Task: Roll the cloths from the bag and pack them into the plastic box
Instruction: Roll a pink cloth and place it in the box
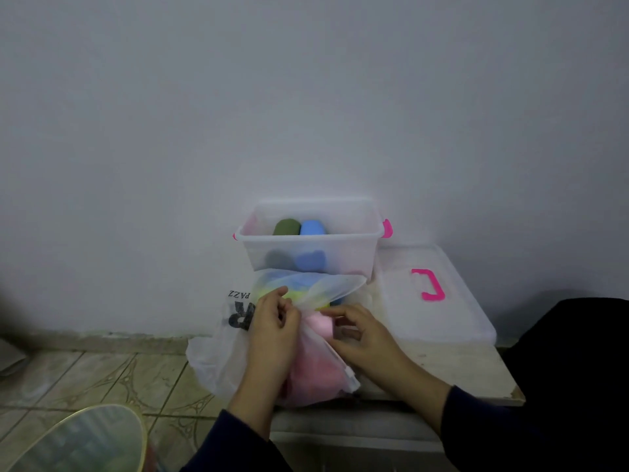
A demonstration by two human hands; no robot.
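**Two rolls packed, lots more to go**

The plastic box (343, 253) sits open by the wall, at the back of a low ledge (452, 366). Two rolled cloths are already inside it, side by side and touching. One is a green roll (286, 227) and one is a blue roll (313, 227). There is a lot of room left beside them.

The lid (439, 321) lies flat just to the right of the box, with its pink handle (429, 285) facing up.

The bag (218, 362) is right in front of the box, between the box and the person. It is thin and see-through, and it looks quite full. A pink cloth (316, 362) shows through it near the front. Yellow and blue cloth shows near the top.

Both hands are on the bag. The left hand (272, 330) has its fingers curled and pinches the thin plastic near the bag's top. The right hand (362, 335) has bent fingers too, at the bag's mouth over the pink cloth. I cannot tell for sure if it pinches the plastic or the cloth.

So the job looks only a little way done. I think the next cloth is about to be pulled out. It is not yet out, not rolled, and not packed. The lid is off.
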